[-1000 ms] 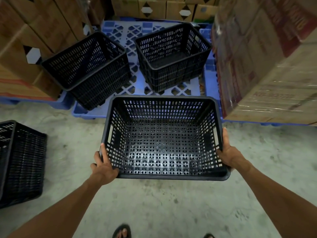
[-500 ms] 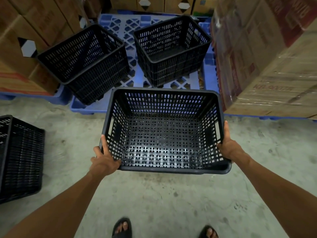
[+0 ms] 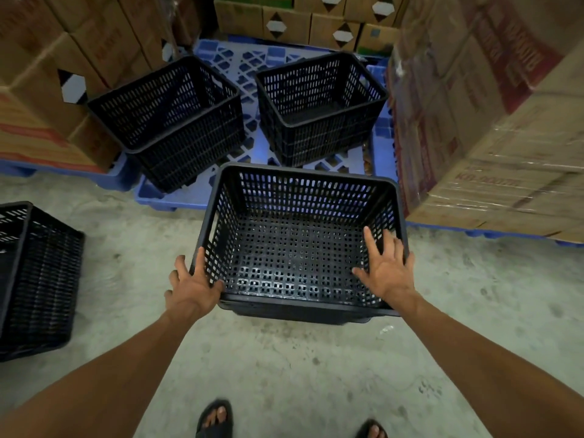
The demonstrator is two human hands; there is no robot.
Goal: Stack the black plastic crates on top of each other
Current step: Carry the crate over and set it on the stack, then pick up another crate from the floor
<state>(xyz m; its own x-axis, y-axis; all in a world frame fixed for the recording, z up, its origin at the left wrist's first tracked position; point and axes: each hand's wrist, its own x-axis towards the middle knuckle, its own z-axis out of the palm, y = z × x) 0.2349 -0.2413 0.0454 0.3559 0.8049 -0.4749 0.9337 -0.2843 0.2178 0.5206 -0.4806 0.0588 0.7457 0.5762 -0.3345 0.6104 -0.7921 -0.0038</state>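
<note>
A black plastic crate (image 3: pixel 303 177) with slotted walls sits low in front of me over the concrete floor, its open top facing up. My left hand (image 3: pixel 189 286) grips its near left corner, fingers outside the rim and thumb on the near edge. My right hand (image 3: pixel 385 270) hovers at the near right wall with fingers spread, holding nothing. Two more black crates (image 3: pixel 170 121) (image 3: pixel 319 105) stand on a blue pallet (image 3: pixel 246 61) behind it. Another black crate (image 3: pixel 34 279) stands on the floor at the far left, partly cut off.
Wrapped cardboard boxes (image 3: pixel 489 121) tower close on the right, almost touching the near crate. More boxes (image 3: pixel 47 74) are stacked at the left and back. My sandalled feet (image 3: pixel 215 418) stand on the concrete floor just behind the crate.
The crate has gone down and slightly away from me. My right hand has come off its right rim and opened above the wall. My left hand stays on the left corner.
</note>
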